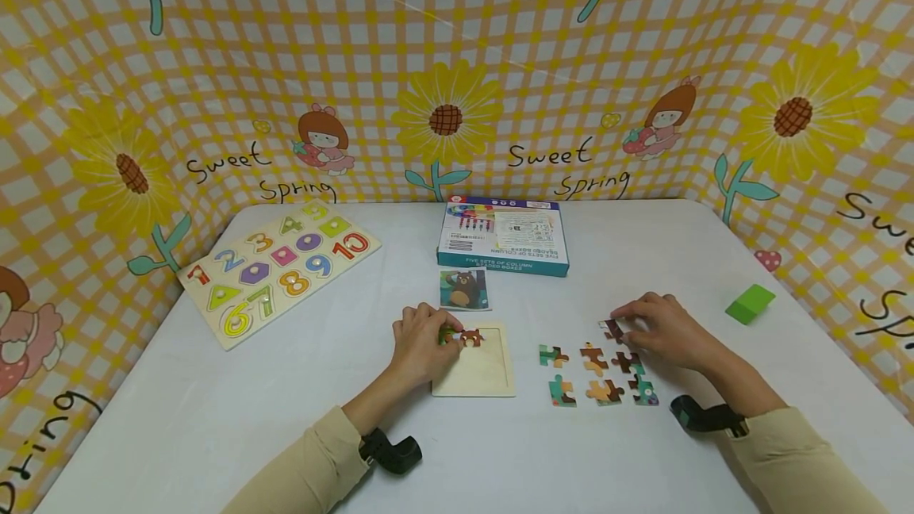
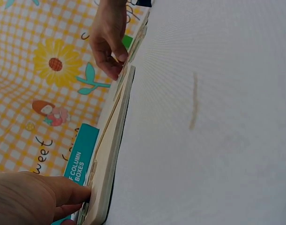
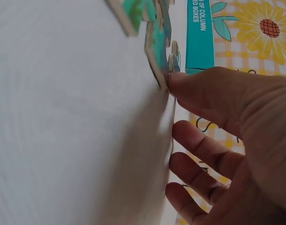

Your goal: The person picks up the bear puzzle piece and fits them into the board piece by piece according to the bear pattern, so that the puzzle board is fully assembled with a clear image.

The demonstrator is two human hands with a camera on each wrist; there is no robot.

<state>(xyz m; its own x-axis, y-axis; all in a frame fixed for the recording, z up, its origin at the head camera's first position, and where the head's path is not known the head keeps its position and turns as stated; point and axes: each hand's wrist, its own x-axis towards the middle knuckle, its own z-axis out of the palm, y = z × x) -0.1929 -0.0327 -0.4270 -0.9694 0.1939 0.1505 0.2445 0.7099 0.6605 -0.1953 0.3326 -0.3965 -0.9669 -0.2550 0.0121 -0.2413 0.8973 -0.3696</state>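
Note:
My left hand [image 1: 423, 346] is at the upper left corner of a square wooden puzzle tray [image 1: 471, 379], thumb and forefinger pinching a green-edged jigsaw piece that they partly hide. Beside it in the tray lies a brown bear-face piece [image 1: 471, 337]. To the right of the tray, my right hand [image 1: 660, 327] pinches a dark brown and white jigsaw piece [image 1: 611, 330] at the top of a group of loose pieces. Among these are an orange-brown piece [image 1: 593, 358] and a green and orange one [image 1: 553, 355]. The right wrist view shows the other fingers [image 3: 194, 176] spread apart.
A bear picture card [image 1: 463, 289] lies behind the tray, with a teal-sided box [image 1: 503, 236] beyond it. To the left is a wooden board [image 1: 282, 268] of numbers and shapes. A green block [image 1: 750, 304] sits at the far right.

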